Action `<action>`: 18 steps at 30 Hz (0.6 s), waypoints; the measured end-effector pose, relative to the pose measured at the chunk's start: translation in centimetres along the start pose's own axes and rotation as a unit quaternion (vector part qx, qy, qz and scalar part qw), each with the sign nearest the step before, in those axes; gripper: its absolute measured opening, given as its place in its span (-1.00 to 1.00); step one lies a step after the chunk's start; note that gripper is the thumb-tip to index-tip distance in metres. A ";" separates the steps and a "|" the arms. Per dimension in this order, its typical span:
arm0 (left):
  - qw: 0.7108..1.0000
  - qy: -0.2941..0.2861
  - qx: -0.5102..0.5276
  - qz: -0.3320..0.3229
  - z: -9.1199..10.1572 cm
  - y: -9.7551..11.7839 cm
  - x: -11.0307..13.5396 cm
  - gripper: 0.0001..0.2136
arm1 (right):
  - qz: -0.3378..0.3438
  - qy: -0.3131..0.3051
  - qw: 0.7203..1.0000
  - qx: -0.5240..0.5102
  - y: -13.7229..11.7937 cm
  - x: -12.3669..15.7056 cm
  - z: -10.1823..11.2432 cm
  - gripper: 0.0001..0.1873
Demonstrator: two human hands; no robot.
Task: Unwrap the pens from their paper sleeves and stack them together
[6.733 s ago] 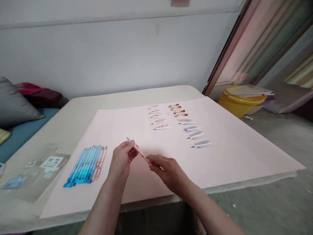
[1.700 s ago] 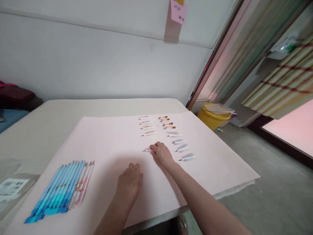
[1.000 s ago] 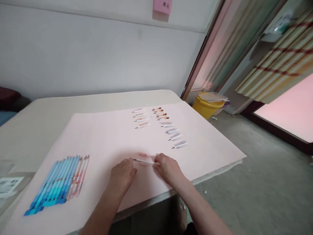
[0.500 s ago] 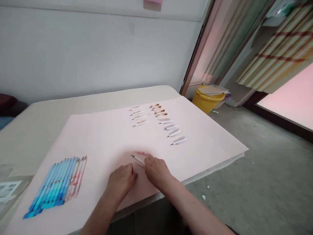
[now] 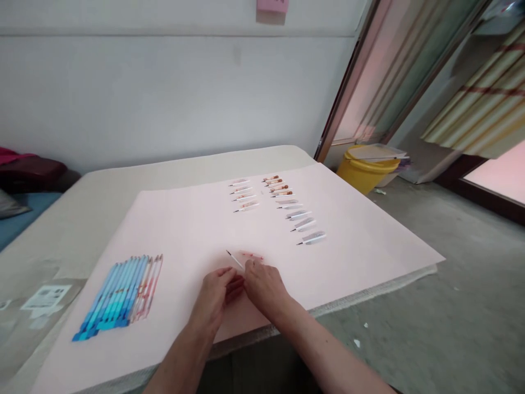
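Note:
My right hand point(image 5: 264, 283) is closed, its fingertips pinching the rear end of a slim white pen refill point(image 5: 234, 259) whose dark tip points up and to the left. My left hand point(image 5: 217, 295) meets it from the left, fingers curled together by the right fingertips. Whatever the left fingers hold is hidden. Just beyond the hands lies a clear pen piece with red markings point(image 5: 252, 255) on the pink sheet point(image 5: 192, 224). Farther back, white refills paired with small patterned pieces lie in two columns, among them a grey one point(image 5: 312, 238) and a brown-topped one point(image 5: 283, 193).
To the left, several blue pen barrels point(image 5: 118, 295) lie side by side with reddish clear ones point(image 5: 148, 287). A taped package with a label point(image 5: 47, 296) is at the left edge. Beyond the table's right side stands a yellow bucket point(image 5: 365, 172). A wall point(image 5: 172, 93) rises behind.
My left hand has moved in to meet the right, its fingers unfolding from a fist. The refill is tilted more steeply. The view has swung slightly left.

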State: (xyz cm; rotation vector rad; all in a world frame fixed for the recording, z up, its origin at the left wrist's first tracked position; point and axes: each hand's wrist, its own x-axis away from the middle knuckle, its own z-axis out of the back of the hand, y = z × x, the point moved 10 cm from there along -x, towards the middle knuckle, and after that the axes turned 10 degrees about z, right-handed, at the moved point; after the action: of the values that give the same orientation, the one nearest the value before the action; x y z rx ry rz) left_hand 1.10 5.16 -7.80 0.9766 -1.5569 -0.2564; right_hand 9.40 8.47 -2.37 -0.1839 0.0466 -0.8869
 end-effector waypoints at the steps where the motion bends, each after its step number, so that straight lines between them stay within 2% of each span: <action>1: 1.000 -0.007 0.020 -0.014 -0.1 0.2 0.0 -0.86 | -0.006 0.004 1.000 -0.011 -0.1 0.0 0.2 -0.80; 4: 0.997 -0.018 0.064 -0.035 -0.4 0.4 0.0 -0.88 | -0.017 0.008 0.999 -0.035 -0.4 0.0 0.4 -0.80; 12: 0.985 -0.056 0.162 -0.021 -1.5 -0.2 0.0 -0.94 | -0.034 0.031 0.999 -0.017 0.0 0.5 1.0 -0.75; 18: 0.974 -0.033 0.223 -0.004 0.0 1.0 -0.9 -0.96 | -0.068 0.095 0.981 -0.152 2.1 1.0 2.8 -0.74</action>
State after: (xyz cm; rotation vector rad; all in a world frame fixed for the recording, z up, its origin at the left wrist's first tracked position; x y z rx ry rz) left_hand 0.55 6.37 -7.75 1.3319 -1.7091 0.0630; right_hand 11.97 9.37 0.03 -0.3907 0.3523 -1.0292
